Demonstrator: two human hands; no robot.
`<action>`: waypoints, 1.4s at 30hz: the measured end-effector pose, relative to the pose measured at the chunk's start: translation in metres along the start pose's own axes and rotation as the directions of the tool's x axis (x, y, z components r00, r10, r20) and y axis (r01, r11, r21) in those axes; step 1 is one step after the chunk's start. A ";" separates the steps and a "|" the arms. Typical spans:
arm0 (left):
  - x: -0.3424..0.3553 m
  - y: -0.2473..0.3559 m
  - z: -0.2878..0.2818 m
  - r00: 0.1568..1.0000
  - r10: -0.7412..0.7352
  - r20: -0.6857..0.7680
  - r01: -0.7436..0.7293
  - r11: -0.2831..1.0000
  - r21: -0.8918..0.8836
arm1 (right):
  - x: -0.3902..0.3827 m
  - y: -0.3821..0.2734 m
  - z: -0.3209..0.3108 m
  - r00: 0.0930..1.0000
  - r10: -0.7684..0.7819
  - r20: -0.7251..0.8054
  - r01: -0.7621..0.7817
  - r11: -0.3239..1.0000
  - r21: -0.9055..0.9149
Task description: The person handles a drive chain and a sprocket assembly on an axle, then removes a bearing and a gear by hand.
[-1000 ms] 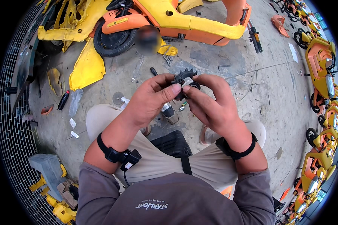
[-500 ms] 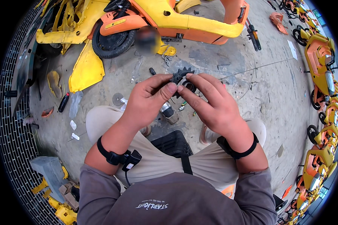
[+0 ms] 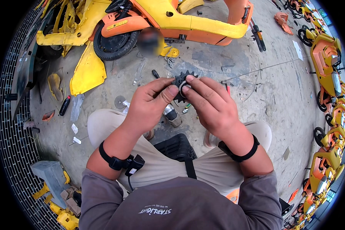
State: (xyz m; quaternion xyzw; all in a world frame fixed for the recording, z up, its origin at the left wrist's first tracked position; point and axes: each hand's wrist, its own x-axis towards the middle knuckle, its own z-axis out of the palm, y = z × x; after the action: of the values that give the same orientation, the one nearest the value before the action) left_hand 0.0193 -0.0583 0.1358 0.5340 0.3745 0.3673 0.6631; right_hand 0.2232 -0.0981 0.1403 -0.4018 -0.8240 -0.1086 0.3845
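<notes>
A dark toothed sprocket (image 3: 178,81) with a ring-shaped middle is held up between both hands, above the floor in front of my knees. My left hand (image 3: 147,103) pinches its left edge between thumb and fingers. My right hand (image 3: 214,105) has its fingertips pressed on the ring and the upper right of the sprocket; they cover part of it. Below the sprocket, a power drill (image 3: 172,116) lies on the floor between my feet, partly hidden by my left hand. A dark-handled tool (image 3: 155,73) lies just beyond my left fingers.
A yellow and orange scooter body (image 3: 203,25) with a black wheel (image 3: 115,40) lies ahead. A yellow panel (image 3: 89,71) and a dark bottle (image 3: 65,105) are at left. A hammer with a red handle (image 3: 228,89) lies right of my hands. Scooters (image 3: 326,69) line the right side.
My right hand has shifted slightly left, its fingertips moving further over the sprocket's ring. The sprocket has tilted a little, and the red handle beyond my right hand shows more.
</notes>
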 end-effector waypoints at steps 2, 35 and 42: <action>-0.001 0.002 -0.001 1.000 -0.002 0.008 0.002 1.000 -0.003 | -0.001 -0.001 0.001 1.000 0.005 -0.031 -0.004 1.000 0.005; 0.000 0.007 0.012 0.999 -0.045 0.020 0.045 0.999 0.007 | 0.006 0.000 -0.005 0.409 0.663 0.627 -0.683 -0.234 0.692; 0.000 0.005 0.010 0.996 -0.087 0.030 0.086 0.996 0.024 | 0.005 -0.004 0.000 0.412 0.697 0.587 -0.692 -0.180 0.699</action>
State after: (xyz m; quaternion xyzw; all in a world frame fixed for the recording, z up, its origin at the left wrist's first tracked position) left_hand 0.0275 -0.0613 0.1424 0.5305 0.3909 0.3257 0.6780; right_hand 0.2186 -0.0979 0.1448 -0.4947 -0.3677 0.5862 0.5258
